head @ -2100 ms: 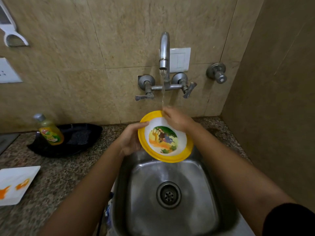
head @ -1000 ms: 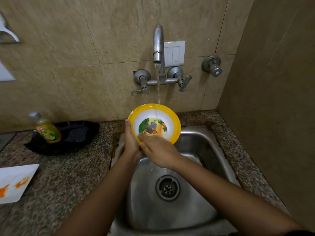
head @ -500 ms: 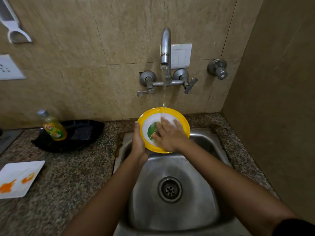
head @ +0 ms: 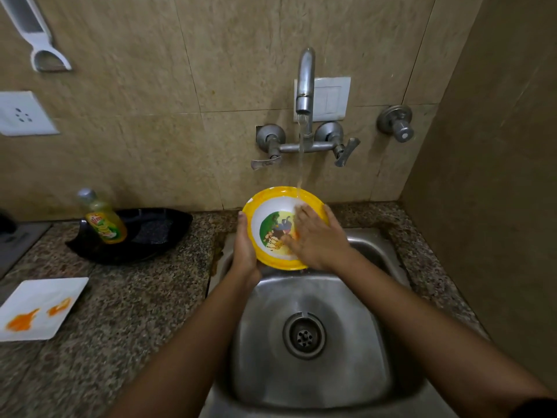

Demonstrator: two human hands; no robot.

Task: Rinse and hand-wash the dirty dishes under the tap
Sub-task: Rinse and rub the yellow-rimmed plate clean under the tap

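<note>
A yellow-rimmed bowl (head: 272,227) with a cartoon picture inside is tilted toward me above the back of the steel sink (head: 313,384). My left hand (head: 245,247) grips its left rim, thumb on the edge. The flat fingers of my right hand (head: 316,236) press on the bowl's inner right side and cover part of the picture. Water runs from the tap (head: 305,82) onto the bowl's upper rim, just above my right fingers.
On the granite counter to the left stand a dish-soap bottle (head: 104,220) in a black tray (head: 150,233) and a white square plate (head: 39,307) with orange stains. A side wall closes off the right. The drain (head: 304,335) lies below the bowl.
My right hand has slid from the bowl's middle to its right side, uncovering more of the picture. The left hand keeps its grip on the rim.
</note>
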